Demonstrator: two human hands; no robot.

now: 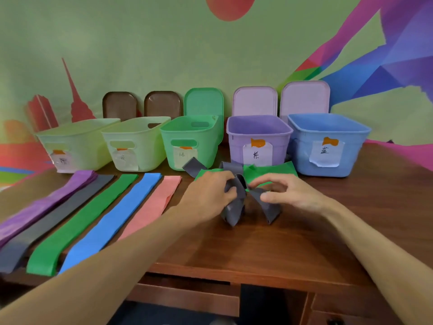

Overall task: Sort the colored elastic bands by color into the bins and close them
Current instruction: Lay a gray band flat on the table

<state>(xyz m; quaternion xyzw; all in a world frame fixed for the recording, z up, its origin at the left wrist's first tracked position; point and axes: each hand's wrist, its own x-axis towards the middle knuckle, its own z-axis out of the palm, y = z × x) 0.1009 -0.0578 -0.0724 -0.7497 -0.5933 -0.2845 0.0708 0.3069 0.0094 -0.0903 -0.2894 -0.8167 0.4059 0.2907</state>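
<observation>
- Centre of the frame: the left hand (212,190) grips a crumpled grey band (234,207), thumb and fingers pinched on its folds, the band's lower end touching the wooden table (269,249).
- Just to the right, the right hand (284,192) pinches the other side of the same grey band, thumb below and fingers curled above; the two hands sit close together with the band bunched between them.
- A green band (271,171) lies tangled with the grey one, directly behind both hands, spreading toward the right.
- Lower left of the frame: five flat stacks of bands lie side by side on the table, well apart from the hands: purple stack (42,205), dark grey stack (44,226), green stack (77,224), blue stack (110,224) and pink stack (154,202).
- Across the middle of the frame, behind the hands, five open bins stand in a row: two pale green bins (77,144) (138,141), a green bin (192,137), a purple bin (257,134) and a blue bin (328,137), each with a paper label.
- Lids lean upright against the painted wall (140,43) behind the bins.
</observation>
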